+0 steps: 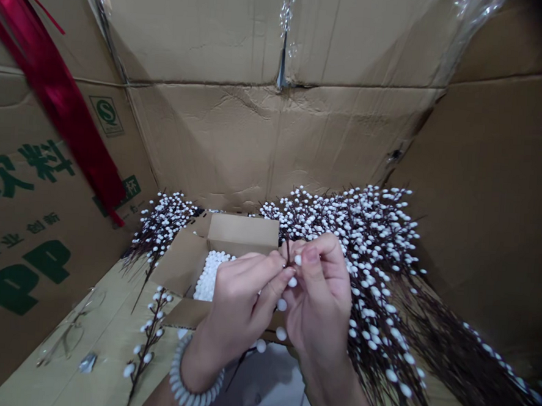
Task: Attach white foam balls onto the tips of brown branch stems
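My left hand [239, 305] and my right hand [318, 295] meet in the middle of the view, fingers pinched together on a thin dark twig [288, 253] studded with small white beads. The left wrist wears a pale beaded bracelet [190, 389]. Just behind my hands stands a small open cardboard box [244, 232] filled with loose white beads [209, 276]. A big heap of finished beaded branches [378, 258] lies to the right, touching my right hand's far side.
A smaller bunch of beaded branches [159, 224] lies left of the box, one single branch [145, 342] nearer me. Cardboard walls [257, 135] enclose the space, and cardboard covers the floor. A red ribbon [69, 111] hangs at upper left. Eyeglasses [68, 331] rest at lower left.
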{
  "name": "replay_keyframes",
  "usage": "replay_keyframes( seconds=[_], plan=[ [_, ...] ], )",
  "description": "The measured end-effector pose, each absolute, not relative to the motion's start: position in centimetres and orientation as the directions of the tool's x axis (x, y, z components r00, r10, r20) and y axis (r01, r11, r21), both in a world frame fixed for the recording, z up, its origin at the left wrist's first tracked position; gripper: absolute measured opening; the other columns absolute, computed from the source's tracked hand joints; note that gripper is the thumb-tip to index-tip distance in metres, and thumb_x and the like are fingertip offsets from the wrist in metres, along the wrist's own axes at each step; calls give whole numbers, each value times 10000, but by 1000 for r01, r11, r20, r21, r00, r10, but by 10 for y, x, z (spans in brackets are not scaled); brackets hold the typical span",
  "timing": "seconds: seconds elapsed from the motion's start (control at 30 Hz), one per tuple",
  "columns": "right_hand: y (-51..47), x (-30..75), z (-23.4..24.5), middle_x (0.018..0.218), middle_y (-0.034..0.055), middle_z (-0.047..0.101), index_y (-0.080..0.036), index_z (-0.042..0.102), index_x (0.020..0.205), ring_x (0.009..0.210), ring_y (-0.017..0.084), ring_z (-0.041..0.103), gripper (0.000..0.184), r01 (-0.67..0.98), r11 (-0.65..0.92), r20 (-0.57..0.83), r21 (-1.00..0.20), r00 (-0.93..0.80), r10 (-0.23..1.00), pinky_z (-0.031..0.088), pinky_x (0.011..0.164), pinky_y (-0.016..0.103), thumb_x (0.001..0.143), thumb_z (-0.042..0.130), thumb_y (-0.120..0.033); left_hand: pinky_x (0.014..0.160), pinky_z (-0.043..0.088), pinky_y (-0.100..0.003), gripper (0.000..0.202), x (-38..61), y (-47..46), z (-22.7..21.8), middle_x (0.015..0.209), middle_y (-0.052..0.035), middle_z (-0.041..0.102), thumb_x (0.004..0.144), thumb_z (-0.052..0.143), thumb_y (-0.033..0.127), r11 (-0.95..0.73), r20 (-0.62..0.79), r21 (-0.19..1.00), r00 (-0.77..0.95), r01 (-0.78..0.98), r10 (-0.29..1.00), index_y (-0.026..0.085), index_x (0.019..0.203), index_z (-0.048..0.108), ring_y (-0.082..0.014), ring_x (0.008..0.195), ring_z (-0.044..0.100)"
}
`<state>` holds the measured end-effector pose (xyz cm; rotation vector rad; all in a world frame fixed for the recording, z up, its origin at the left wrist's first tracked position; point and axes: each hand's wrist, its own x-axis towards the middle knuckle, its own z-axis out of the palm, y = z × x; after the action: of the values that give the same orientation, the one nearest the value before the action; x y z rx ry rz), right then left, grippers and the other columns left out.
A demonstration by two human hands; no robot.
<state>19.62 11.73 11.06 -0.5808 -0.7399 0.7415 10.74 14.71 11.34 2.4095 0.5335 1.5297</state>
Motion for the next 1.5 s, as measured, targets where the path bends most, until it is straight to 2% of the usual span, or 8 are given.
replay_keyframes(
  seconds=[0.53, 0.77, 0.87, 1.0, 1.17, 1.27, 1.33, 1.5],
  plan=[
    [120, 196, 110, 622, -60, 466, -226, 447, 663, 478, 80, 335, 324, -350, 609, 392, -712, 522, 758, 324, 430, 192, 796, 681, -407, 522, 428, -234, 219, 109, 147, 111, 604, -23, 638, 891, 520, 122, -909, 840, 393, 350, 137, 416, 177, 693, 594, -137, 531, 581],
    [120, 196, 110, 589, -68, 402, -226, 438, 651, 463, 80, 308, 324, -374, 595, 397, -711, 485, 780, 292, 412, 195, 808, 662, -400, 509, 429, -238, 228, 109, 147, 112, 595, -19, 632, 894, 517, 134, -904, 834, 403, 351, 140, 426, 186, 687, 600, -138, 515, 574],
    [120, 196, 110, 593, -66, 423, -225, 451, 654, 470, 79, 314, 312, -391, 599, 395, -699, 488, 779, 298, 420, 194, 805, 670, -387, 517, 436, -238, 217, 110, 148, 111, 597, -19, 636, 890, 524, 133, -906, 835, 400, 353, 140, 423, 180, 698, 612, -140, 524, 584],
    [121, 201, 109, 616, -56, 455, -224, 475, 671, 503, 86, 361, 291, -383, 594, 397, -707, 480, 782, 314, 440, 196, 803, 677, -385, 582, 464, -230, 156, 112, 148, 111, 667, -27, 682, 880, 556, 126, -878, 811, 461, 341, 129, 476, 169, 757, 642, -142, 599, 625],
    [124, 214, 108, 626, -42, 484, -221, 499, 673, 551, 104, 415, 286, -349, 567, 422, -746, 410, 808, 357, 494, 213, 809, 675, -400, 630, 494, -225, 17, 105, 145, 120, 731, -10, 721, 786, 702, 203, -667, 606, 745, 405, 15, 685, 188, 779, 699, -142, 651, 639],
    [124, 219, 110, 617, -43, 482, -223, 488, 662, 552, 110, 431, 320, -413, 541, 410, -732, 367, 835, 366, 507, 225, 778, 699, -432, 665, 517, -245, 204, 97, 146, 125, 814, -34, 746, 795, 695, 369, -416, 441, 894, 489, -165, 753, 193, 893, 729, -155, 693, 657],
    [123, 220, 111, 590, -47, 455, -225, 482, 652, 555, 117, 430, 330, -428, 557, 440, -711, 346, 828, 367, 519, 234, 774, 701, -439, 650, 522, -240, 313, 93, 149, 125, 813, -31, 744, 802, 667, 462, -260, 376, 922, 505, -287, 777, 202, 970, 713, -145, 663, 660],
    [121, 224, 117, 540, -59, 395, -233, 513, 665, 530, 124, 383, 308, -391, 590, 554, -706, 215, 805, 364, 533, 252, 800, 671, -460, 623, 506, -219, 405, 96, 161, 118, 659, -16, 681, 765, 662, 557, -85, 268, 941, 569, -327, 777, 159, 693, 688, -133, 620, 642]
  ],
)
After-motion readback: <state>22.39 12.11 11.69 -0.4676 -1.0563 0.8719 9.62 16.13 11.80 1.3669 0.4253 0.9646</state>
